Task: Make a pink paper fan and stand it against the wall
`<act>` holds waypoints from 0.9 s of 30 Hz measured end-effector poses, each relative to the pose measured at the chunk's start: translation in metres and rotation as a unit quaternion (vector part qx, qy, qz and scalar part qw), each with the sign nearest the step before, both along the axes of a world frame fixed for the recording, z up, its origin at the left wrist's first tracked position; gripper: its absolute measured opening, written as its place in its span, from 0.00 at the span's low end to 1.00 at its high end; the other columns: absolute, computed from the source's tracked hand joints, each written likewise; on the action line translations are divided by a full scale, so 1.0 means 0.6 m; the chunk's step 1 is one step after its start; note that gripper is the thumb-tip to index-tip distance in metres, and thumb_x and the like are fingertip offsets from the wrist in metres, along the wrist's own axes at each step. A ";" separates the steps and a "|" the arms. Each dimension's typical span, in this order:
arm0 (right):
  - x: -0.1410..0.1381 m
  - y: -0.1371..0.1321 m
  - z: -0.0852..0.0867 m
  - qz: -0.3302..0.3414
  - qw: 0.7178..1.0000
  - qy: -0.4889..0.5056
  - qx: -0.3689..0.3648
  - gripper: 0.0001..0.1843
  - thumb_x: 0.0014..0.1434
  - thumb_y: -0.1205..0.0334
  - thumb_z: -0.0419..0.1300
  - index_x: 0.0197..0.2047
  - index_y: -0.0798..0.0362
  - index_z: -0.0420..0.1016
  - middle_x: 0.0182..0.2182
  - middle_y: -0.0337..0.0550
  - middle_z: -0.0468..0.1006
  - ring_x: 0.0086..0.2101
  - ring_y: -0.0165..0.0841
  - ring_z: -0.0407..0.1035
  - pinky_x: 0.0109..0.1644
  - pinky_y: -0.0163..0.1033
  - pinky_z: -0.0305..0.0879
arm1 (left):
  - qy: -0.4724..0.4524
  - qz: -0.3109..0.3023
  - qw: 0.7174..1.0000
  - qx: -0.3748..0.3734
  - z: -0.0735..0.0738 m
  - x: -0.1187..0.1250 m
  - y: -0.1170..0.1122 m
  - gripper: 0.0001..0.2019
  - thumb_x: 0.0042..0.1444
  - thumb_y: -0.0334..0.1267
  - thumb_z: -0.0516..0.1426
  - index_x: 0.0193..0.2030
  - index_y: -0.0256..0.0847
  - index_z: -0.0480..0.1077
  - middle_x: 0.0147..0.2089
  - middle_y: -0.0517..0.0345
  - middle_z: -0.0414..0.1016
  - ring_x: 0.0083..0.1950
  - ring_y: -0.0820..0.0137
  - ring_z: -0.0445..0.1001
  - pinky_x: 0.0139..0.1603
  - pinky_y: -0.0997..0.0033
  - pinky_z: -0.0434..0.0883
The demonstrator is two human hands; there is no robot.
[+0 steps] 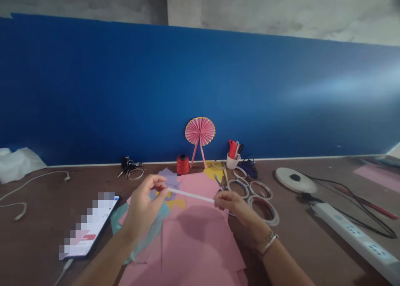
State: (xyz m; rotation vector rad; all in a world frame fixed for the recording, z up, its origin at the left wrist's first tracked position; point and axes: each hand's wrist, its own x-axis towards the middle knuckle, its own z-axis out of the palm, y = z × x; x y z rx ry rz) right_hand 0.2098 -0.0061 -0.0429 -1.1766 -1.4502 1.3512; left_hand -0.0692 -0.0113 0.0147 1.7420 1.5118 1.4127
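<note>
A narrow white strip [191, 194], which looks like tape or paper, is stretched between my two hands above the table. My left hand [144, 207] pinches its left end between thumb and fingers. At the other end, my right hand [235, 205], with a bracelet at the wrist, pinches the strip too. Below lie overlapping sheets of pink paper [196, 240], with teal paper [150, 232], purple paper [170, 178] and yellow paper [214, 171] around them. Scissors [218, 181] lie just beyond my right hand, partly hidden. Several tape rolls [265, 211] lie to its right.
A pink folded paper fan [200, 132] stands against the blue wall beside a red thread spool [183, 165]. A white cup [232, 161] holds pens. A phone [93, 227] lies at left; a power strip [356, 236] and a round white disc [292, 180] lie at right.
</note>
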 end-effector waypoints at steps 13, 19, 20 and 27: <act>-0.008 0.021 -0.068 -0.060 0.987 -0.140 0.049 0.28 0.49 0.59 0.56 0.53 0.59 0.67 0.18 0.29 0.62 0.20 0.28 0.58 0.25 0.34 0.54 | -0.111 -0.026 0.967 -0.228 -0.138 -0.010 -0.009 0.10 0.47 0.39 0.54 0.38 0.42 0.64 0.29 0.65 0.64 0.25 0.71 0.72 0.18 0.77 0.63; -0.003 0.021 -0.089 -0.095 0.955 -0.259 0.113 0.17 0.48 0.65 0.54 0.43 0.55 0.72 0.21 0.35 0.68 0.23 0.30 0.64 0.29 0.35 0.59 | -0.094 -0.048 0.968 -0.229 -0.169 -0.005 -0.015 0.09 0.49 0.39 0.53 0.38 0.43 0.64 0.28 0.67 0.63 0.22 0.73 0.69 0.24 0.73 0.68; -0.003 0.020 -0.090 -0.097 0.951 -0.269 0.119 0.16 0.49 0.65 0.54 0.43 0.55 0.72 0.22 0.35 0.69 0.23 0.30 0.64 0.29 0.35 0.59 | -0.088 -0.048 0.969 -0.227 -0.172 -0.005 -0.015 0.09 0.48 0.38 0.53 0.38 0.43 0.64 0.27 0.67 0.62 0.22 0.73 0.68 0.24 0.72 0.68; -0.003 0.018 -0.094 -0.103 0.947 -0.288 0.094 0.15 0.52 0.60 0.54 0.42 0.53 0.73 0.21 0.36 0.67 0.23 0.31 0.63 0.26 0.35 0.58 | -0.038 -0.027 0.971 -0.236 -0.170 -0.006 -0.014 0.11 0.47 0.39 0.53 0.38 0.44 0.67 0.25 0.65 0.65 0.24 0.70 0.69 0.25 0.72 0.66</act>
